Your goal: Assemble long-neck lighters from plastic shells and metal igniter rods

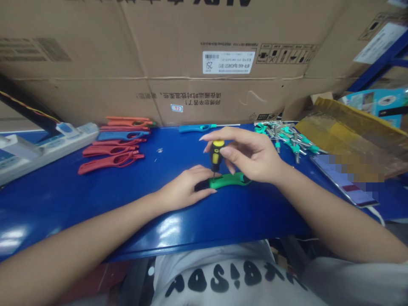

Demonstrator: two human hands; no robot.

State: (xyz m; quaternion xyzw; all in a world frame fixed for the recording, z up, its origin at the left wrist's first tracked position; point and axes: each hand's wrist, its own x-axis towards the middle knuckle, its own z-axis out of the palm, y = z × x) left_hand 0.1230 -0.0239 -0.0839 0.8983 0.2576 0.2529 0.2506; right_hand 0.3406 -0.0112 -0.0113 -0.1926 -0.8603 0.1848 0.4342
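A green lighter casing (pixel 228 181) lies flat on the blue table. My left hand (pixel 191 187) is closed around its left end, thumb on the near side and fingers on the far side. In my right hand (pixel 251 155) is a short black and yellow screwdriver (pixel 216 154), gripped upright between thumb and fingers. Its shaft points down at the casing's left part, beside my left fingertips. Whether the tip sits in a screw is too small to tell. Beyond my hands lies a blue utility lighter (pixel 197 128) with a thin metal rod.
Red lighter casings (pixel 110 163), with orange and blue ones, lie stacked at the left beside a white power strip (pixel 47 148). Metal parts with teal ends (pixel 291 140) are heaped at the right, near a phone (pixel 338 178) and a taped package (pixel 353 131). A cardboard box (pixel 178 55) stands behind.
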